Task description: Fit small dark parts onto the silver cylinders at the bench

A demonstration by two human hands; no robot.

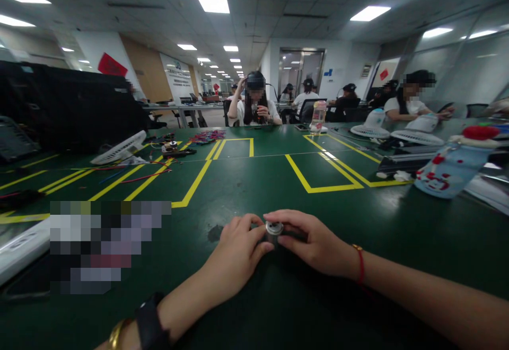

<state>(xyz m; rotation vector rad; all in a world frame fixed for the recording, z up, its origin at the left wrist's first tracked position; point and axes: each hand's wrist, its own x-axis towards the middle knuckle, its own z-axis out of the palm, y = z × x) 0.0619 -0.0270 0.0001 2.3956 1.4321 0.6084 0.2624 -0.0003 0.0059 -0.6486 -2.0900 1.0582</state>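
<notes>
Left hand [239, 246] and right hand [312, 241] both grip a small metal cylinder [273, 230] — upright between their fingertips, not yet released — how far its handling has progressed, I cannot tell.

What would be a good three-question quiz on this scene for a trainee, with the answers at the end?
1. True or false: the left hand and the right hand hold the small metal cylinder between them.
2. Where is the red bracelet worn?
A) On the left wrist
B) On the right wrist
C) On both wrists
3. Fill in the missing word: the tape lines on the green table are ____.

Key: 1. True. 2. B. 3. Yellow.
</notes>
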